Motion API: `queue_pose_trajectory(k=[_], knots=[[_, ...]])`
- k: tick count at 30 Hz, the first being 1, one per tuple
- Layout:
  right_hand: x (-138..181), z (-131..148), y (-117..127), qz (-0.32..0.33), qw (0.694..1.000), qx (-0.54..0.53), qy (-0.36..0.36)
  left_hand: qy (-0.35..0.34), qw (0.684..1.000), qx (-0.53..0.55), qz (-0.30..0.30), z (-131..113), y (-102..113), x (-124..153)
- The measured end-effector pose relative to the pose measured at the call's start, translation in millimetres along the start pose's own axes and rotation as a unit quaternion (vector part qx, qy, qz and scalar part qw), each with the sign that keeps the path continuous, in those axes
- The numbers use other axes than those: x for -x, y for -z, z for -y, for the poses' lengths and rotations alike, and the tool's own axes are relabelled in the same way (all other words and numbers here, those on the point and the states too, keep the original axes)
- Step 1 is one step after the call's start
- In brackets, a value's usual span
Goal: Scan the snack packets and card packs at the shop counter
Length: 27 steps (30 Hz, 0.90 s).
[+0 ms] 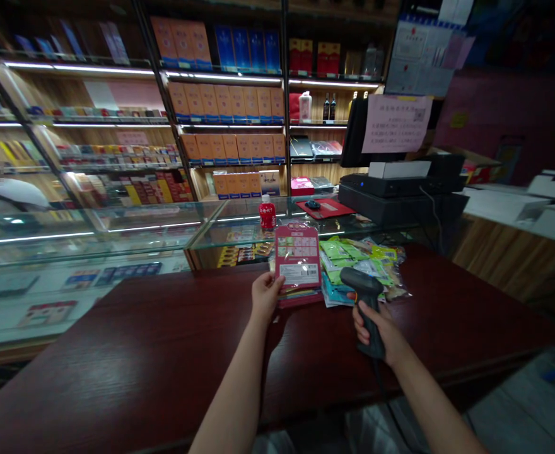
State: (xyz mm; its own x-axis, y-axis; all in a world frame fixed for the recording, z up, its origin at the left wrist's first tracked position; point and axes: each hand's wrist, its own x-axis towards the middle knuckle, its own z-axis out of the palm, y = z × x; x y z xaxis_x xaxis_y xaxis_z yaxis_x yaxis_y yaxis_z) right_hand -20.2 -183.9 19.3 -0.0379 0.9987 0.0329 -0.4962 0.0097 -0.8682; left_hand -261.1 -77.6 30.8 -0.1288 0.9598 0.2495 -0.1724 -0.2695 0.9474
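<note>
My left hand pinches the lower left edge of a pink-red packet in clear wrap. The packet is tilted up so its printed back, with a white label and barcode, faces me. Under its lower edge lies a stack of similar flat packets. My right hand is wrapped round the handle of a dark grey barcode scanner, its head turned toward the packet and its cable hanging down. Just behind the scanner lies a pile of green and blue plastic snack packets.
A small red bottle with a white cap stands on the glass counter ahead. Farther right are a computer mouse, a red folder and a monitor. A person is at the far left.
</note>
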Motion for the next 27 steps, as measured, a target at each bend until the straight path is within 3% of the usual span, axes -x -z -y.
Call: queue_pose_trajectory(k=[9,27], knots=[[29.1,-2.4,-14.9,-0.038,0.991,0.123,0.022,-0.021,0.999,-0.030,-0.030,10.1,-3.5,-1.0],[47.7,5.4,-22.4,-0.033,0.997,0.070,0.002,-0.029,0.998,-0.016,-0.050,7.8,-5.1,-1.3]])
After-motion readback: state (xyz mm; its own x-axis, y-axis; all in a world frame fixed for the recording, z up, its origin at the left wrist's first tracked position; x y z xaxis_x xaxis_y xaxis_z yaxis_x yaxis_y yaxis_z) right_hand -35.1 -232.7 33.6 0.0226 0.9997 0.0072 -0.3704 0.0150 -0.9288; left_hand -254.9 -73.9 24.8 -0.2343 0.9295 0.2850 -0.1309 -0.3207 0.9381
